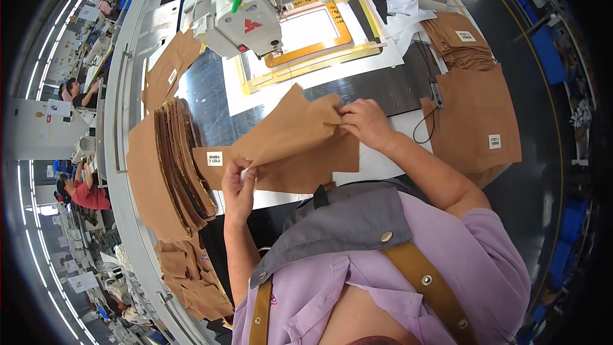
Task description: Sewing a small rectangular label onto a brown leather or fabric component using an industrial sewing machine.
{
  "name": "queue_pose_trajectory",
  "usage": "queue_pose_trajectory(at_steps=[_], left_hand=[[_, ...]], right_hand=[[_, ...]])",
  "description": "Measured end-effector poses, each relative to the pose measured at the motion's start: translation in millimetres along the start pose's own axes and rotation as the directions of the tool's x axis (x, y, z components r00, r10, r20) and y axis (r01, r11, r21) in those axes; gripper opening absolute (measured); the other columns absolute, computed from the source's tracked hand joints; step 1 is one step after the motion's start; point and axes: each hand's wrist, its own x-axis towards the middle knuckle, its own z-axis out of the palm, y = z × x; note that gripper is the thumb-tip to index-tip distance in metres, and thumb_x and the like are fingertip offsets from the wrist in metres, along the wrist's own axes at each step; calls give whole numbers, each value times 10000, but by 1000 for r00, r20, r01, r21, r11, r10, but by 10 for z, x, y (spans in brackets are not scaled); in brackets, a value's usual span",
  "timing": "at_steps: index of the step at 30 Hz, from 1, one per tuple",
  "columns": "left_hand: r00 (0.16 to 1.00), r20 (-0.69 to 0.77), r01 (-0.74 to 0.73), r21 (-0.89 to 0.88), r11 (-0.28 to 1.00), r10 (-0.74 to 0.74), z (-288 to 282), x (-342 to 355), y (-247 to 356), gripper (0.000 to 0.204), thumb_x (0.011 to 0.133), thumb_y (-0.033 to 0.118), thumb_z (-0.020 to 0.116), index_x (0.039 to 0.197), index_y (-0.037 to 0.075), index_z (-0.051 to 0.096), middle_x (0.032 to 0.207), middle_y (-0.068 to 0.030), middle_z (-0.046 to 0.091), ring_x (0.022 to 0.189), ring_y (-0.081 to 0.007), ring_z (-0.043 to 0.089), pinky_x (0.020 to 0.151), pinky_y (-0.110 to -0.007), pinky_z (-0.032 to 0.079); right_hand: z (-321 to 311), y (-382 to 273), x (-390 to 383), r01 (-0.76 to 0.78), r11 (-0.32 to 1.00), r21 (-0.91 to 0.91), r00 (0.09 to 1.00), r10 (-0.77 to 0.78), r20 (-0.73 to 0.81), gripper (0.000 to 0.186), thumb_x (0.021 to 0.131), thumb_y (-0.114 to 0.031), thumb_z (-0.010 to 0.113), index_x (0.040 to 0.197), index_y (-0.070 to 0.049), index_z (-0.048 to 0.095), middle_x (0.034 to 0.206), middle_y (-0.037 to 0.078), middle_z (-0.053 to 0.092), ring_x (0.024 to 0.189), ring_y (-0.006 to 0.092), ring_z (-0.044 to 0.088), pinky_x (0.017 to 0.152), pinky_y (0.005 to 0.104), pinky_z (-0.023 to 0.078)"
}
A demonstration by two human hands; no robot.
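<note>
Sewing machine head [239,22]: white, bulky, with a green piece on its side; a see-through window framed in orange lies beside and partly beneath it.
Held panel [287,124]: matte brown sheet on the person's side of the machine head, lifted and bent into a soft fold, its raised tip overlapping the near edge of a white sheet [235,99] in view; whether they touch I cannot tell.
Left hand [239,185]: fingers closed, pinching the panel's near left edge, farther from the machine head than the other hand.
Right hand [369,122]: fingers bunched on the panel's right end, to the right of and nearer than the machine head.
Lower panel [341,156]: flat brown layer beneath the fold, farther from the machine head, a small white label at its left end; whether it joins the held panel I cannot tell.
Open strip: smooth, shiny metal bed [207,92] shows from left of the machine head toward the person.
Left obstacle: a tall stack of brown panels [150,176], rough-edged, left of and nearer than the machine head, close to the left hand.
Right side: layered brown pieces [460,41], well right of the machine head, with labelled brown panels [476,118] nearer the person.
Cable [426,135]: thin, black, curling right of the machine head, between the right forearm and those labelled panels.
Crumpled cloth [403,9]: white, right of the machine head, beyond the frame.
Frame [341,29]: flat, orange, round-cornered, right of the machine head.
</note>
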Motion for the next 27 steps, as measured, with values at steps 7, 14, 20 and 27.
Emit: queue_pose_trajectory(at_steps=[7, 14, 20, 27], left_hand=[[719, -688, -198, -65, 978, 99, -871, 78, 600, 126, 1062, 184, 541, 1033, 67, 579, 959, -10, 620, 834, -103, 584, 746, -226, 479], [683, -689, -23, 309, 951, 241, -1777, -146, 74, 272, 961, 174, 729, 1098, 47, 531, 914, -44, 603, 721, -95, 536, 641, -222, 470], [642, -671, 251, 641, 725, 371, -1274, -238, 524, 368, 930, 132, 750, 1193, -15, 538, 1121, -155, 594, 1046, -221, 603, 874, -346, 521], [654, -610, 65, 634, 770, 447, -1052, 36, 922, 204, 974, 28, 644, 1172, -4, 609, 869, -53, 622, 706, -90, 600, 615, -231, 502]], right_hand=[[19, -798, 491, 148, 892, 428, 980, -73, -186, 422, 942, -306, 658, 1323, -131, 619, 1372, 111, 599, 1232, 296, 583, 1029, 467, 454], [264, -681, 490, 285, 958, 17, 959, -285, -15, 477, 928, -288, 685, 1337, -61, 592, 1369, 117, 600, 1260, 295, 562, 1041, 456, 441], [137, -718, 206, 190, 974, 123, 982, -189, -18, 420, 962, -305, 648, 1304, -63, 621, 1330, 124, 622, 1211, 306, 595, 1028, 441, 457], [-225, -1259, 222, 256, 883, 394, 956, -292, 34, 418, 986, -319, 614, 1291, -34, 627, 1285, 148, 639, 1145, 325, 627, 980, 421, 495]])
